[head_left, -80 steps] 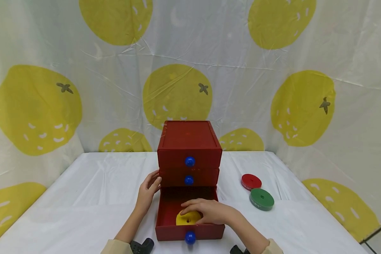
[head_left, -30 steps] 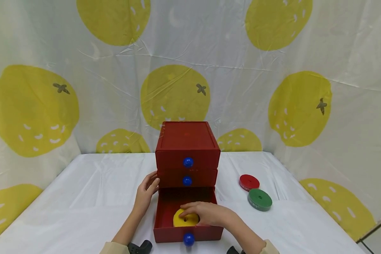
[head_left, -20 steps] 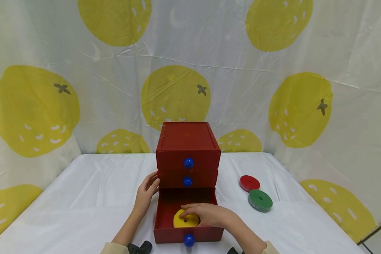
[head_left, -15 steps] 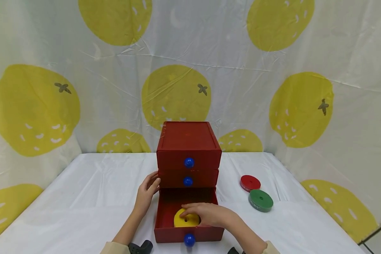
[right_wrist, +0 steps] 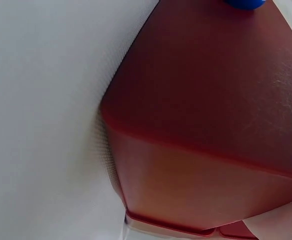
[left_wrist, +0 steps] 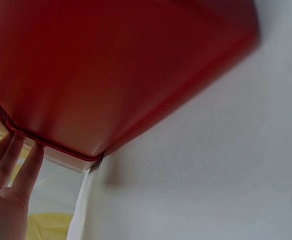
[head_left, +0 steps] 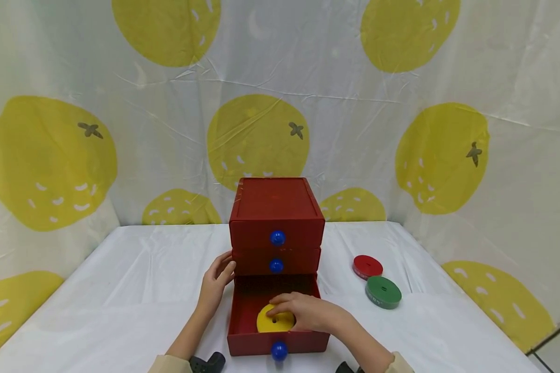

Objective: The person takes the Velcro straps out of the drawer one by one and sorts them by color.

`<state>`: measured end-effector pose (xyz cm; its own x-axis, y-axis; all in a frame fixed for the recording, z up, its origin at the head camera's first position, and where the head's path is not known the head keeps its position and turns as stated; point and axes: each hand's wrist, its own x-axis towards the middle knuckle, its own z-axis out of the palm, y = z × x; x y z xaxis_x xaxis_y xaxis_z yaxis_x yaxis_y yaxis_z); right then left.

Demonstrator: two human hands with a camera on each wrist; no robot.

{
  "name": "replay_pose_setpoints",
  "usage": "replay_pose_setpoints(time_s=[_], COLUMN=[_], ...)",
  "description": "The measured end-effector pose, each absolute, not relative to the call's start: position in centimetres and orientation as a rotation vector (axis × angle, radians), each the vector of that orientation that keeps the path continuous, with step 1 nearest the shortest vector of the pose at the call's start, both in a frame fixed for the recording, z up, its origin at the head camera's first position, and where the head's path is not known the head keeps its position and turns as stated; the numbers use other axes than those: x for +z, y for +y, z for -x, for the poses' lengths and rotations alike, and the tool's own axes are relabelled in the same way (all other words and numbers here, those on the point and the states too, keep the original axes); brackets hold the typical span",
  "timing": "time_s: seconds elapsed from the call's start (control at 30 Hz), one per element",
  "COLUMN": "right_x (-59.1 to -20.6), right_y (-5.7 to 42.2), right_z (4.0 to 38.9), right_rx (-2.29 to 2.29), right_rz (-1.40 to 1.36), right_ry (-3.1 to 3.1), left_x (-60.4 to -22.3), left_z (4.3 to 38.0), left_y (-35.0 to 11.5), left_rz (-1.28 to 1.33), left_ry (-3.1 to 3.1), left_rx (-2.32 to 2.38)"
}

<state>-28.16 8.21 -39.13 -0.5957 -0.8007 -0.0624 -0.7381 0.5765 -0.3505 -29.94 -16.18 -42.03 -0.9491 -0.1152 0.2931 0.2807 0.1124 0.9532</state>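
Note:
A red three-drawer cabinet (head_left: 276, 199) stands on the white-covered table, its bottom drawer (head_left: 252, 342) pulled out. In that drawer is a thick yellow disc (head_left: 271, 325) with small holes near its middle, like a big button. My right hand (head_left: 310, 312) reaches over the drawer's right side and grips the disc, fingers over its top and thumb at its near right edge. On the cabinet's left side, the straight fingers of my left hand (head_left: 213, 285) touch the wall by the middle drawer. The left wrist view shows those fingers (left_wrist: 30, 167) along the cabinet's edge.
Right of the cabinet lie a red disc (head_left: 367, 266) and a green disc (head_left: 383, 292), side by side on the table. Blue round knobs (head_left: 279, 351) stick out from the drawer fronts. A lemon-print curtain (head_left: 345, 134) hangs behind.
Within the drawer, the yellow disc and my right hand have shifted only slightly. My left hand stays against the cabinet's side.

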Motion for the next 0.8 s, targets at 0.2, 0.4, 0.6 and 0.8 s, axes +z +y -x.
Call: replay_pose_setpoints(time_s=[0.2,0.4,0.6,0.8], right_x=[-39.05,-38.96,-38.88,-38.53], right_y=[8.22,8.22,8.55,8.98], right_z=[28.25,28.21,28.16,28.18], right_rx=[-0.431,-0.436,-0.420,-0.439], right_rz=[1.336,1.336,1.334,1.311], right_ry=[2.641,2.674,2.702,2.711], left_x=[-41.87,-41.89,-42.26,-42.24], left_z=[29.88,29.90,30.14,30.09], left_y=[-16.27,-16.35,-16.28,-16.30], left_rz=[0.166,0.152,0.144,0.144], left_ry=[-2.107,-2.110,-2.112,-2.106], left_rx=[-1.903,-1.908,-1.920,-1.915])
